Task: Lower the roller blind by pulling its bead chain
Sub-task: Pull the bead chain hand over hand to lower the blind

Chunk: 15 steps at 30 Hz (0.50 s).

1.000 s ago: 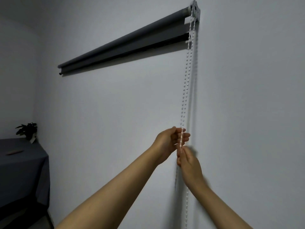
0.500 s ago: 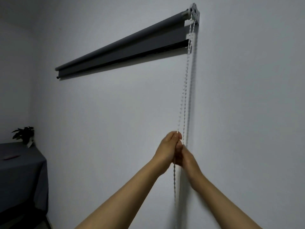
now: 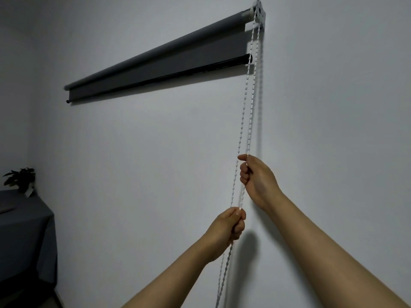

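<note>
A dark grey roller blind (image 3: 160, 65) hangs high on the white wall, with only a short strip of fabric unrolled below its tube. Its white bead chain (image 3: 245, 103) drops in two strands from the bracket (image 3: 258, 12) at the blind's right end. My right hand (image 3: 255, 176) is closed around one strand, about halfway down the wall. Lower and a little to the left, my left hand (image 3: 229, 225) grips the chain in a fist. Below that fist the chain hangs on out of the bottom of the view.
A table under a dark grey cloth (image 3: 24, 236) stands at the far left against the side wall. A small potted plant (image 3: 21, 178) sits on its back corner. The wall around the chain is bare.
My hands were together on the chain; the left has gone down with the chain and the right has gone up to a higher grip. The blind's bottom bar hangs lower than before.
</note>
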{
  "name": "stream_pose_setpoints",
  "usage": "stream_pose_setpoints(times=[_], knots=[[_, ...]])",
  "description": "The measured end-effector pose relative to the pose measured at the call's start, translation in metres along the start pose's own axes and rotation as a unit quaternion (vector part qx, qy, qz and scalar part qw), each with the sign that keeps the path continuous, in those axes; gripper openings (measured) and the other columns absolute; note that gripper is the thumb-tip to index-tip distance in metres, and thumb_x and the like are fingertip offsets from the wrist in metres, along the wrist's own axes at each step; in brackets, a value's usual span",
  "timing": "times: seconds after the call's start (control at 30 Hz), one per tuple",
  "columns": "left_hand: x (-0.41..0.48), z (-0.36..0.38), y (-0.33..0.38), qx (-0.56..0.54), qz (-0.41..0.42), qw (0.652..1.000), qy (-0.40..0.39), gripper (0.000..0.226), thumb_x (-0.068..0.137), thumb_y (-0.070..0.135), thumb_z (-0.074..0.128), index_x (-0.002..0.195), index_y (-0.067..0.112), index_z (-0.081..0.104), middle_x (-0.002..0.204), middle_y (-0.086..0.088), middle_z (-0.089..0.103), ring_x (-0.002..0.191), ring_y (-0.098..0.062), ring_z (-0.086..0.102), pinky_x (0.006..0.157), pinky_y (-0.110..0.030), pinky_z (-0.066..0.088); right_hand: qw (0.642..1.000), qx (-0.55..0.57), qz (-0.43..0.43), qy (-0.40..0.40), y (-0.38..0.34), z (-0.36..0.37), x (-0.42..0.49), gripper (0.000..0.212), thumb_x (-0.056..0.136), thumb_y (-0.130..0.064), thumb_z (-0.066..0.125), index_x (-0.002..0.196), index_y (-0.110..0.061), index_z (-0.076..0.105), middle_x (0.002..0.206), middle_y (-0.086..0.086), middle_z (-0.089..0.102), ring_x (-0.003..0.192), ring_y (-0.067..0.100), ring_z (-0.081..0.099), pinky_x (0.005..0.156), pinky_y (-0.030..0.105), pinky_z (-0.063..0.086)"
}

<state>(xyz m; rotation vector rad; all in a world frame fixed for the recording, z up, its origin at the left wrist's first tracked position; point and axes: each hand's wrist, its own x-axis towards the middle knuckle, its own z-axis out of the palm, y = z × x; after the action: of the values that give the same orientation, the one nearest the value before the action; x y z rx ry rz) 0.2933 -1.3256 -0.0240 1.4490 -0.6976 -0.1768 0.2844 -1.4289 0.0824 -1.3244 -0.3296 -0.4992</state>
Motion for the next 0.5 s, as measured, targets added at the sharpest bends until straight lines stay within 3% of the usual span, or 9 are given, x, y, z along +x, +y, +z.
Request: stream_pose_setpoints(times=[0.13,0.2,0.37,0.5], knots=[[0.006,-0.003,0.011,0.005,-0.033,0.998,-0.046,0.034,0.099,0.023,0.028,0.093,0.013,0.060,0.065,0.002,0.058,0.059,-0.011,0.050,0.062,-0.024,0.038,0.996,-0.069,-0.051,0.009,0.005,-0.004,-0.002,0.028,0.096,-0.017,0.034,0.073,-0.014,0.049,0.057,-0.002,0.032,0.051,0.011,0.024,0.052,0.025,0.020],[0.013,-0.005,0.022,-0.023,-0.051,0.998,-0.036,0.032,0.098,0.023,0.032,0.102,0.010,0.061,0.080,-0.005,0.065,0.075,-0.017,0.061,0.076,-0.027,0.050,0.995,-0.090,-0.052,0.014,0.009,-0.008,-0.004,0.030,0.095,-0.018,0.034,0.071,-0.015,0.050,0.055,-0.003,0.032,0.049,0.010,0.026,0.050,0.024,0.022],[0.032,-0.007,0.048,-0.070,0.005,0.996,0.046,0.031,0.096,0.016,0.032,0.090,0.004,0.061,0.077,-0.009,0.063,0.078,-0.023,0.060,0.091,-0.036,0.051,0.990,-0.135,-0.027,-0.005,0.045,-0.018,-0.021,0.034,0.096,-0.021,0.036,0.065,-0.020,0.051,0.042,-0.014,0.047,0.041,0.000,0.042,0.046,0.016,0.033],[0.045,0.000,0.065,-0.065,0.008,0.995,0.075,0.032,0.098,0.020,0.031,0.100,0.006,0.061,0.090,-0.008,0.066,0.091,-0.024,0.062,0.087,-0.032,0.048,0.985,-0.172,-0.017,-0.018,0.071,-0.025,-0.034,0.034,0.096,-0.022,0.036,0.063,-0.020,0.046,0.044,-0.014,0.038,0.046,0.006,0.030,0.043,0.013,0.027]])
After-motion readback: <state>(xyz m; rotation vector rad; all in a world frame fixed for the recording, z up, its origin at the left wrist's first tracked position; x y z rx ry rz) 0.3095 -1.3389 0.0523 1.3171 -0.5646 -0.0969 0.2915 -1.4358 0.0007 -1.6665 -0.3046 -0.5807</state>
